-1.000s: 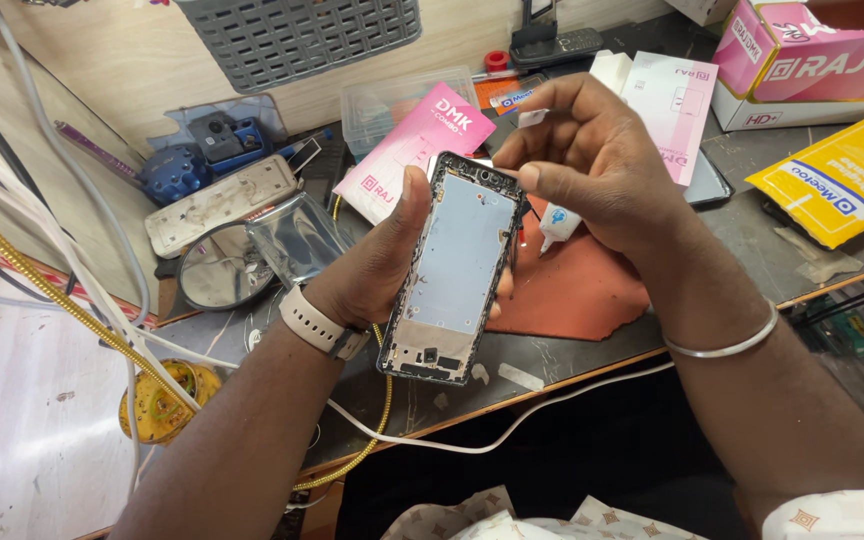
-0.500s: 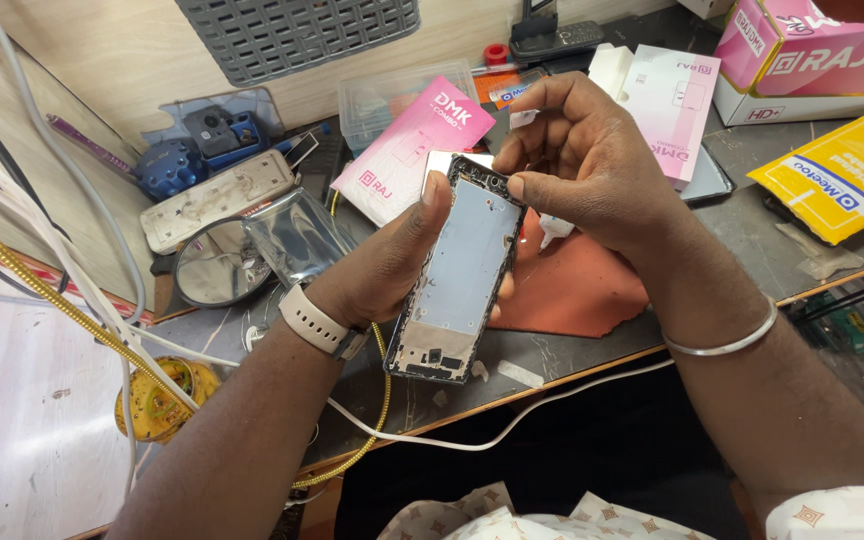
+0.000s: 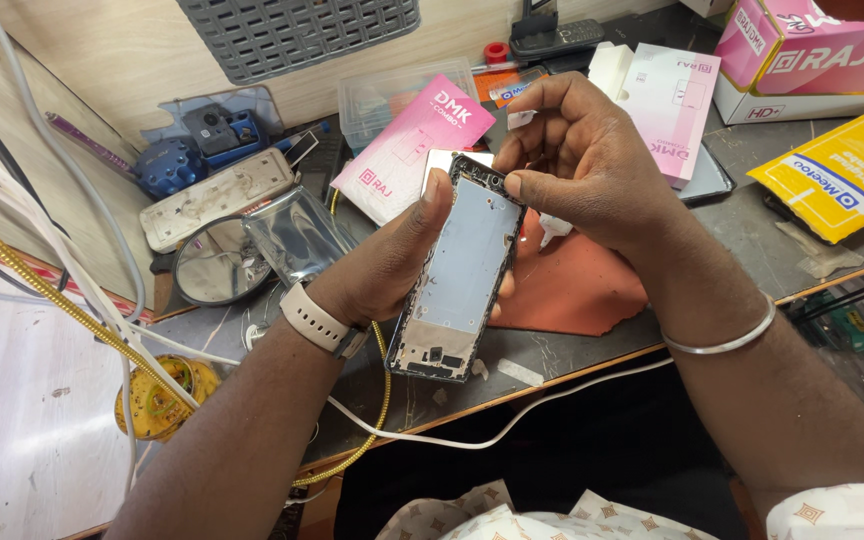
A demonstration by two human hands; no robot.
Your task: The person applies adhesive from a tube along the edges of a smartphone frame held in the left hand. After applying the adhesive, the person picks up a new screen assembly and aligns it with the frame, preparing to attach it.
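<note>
Bare phone frame [image 3: 460, 275], tilted, held

Around you, the dark desk [image 3: 592, 350] is crowded. A round mirror [image 3: 217, 265] lies at your left beside a clear plastic pouch [image 3: 297, 235], with a white power strip [image 3: 217, 197] just behind them. A pink packet [image 3: 412, 145] leans on a clear plastic box [image 3: 392, 95], and a second pink-and-white packet [image 3: 677, 105] lies further right. A yellow packet [image 3: 837, 170] sits near the right edge, below a pink cardboard box [image 3: 812, 50]. An orange mat [image 3: 577, 285] covers the middle. A white cable [image 3: 512, 420] and a gold braided cord [image 3: 52, 290] trail off the front.
</note>
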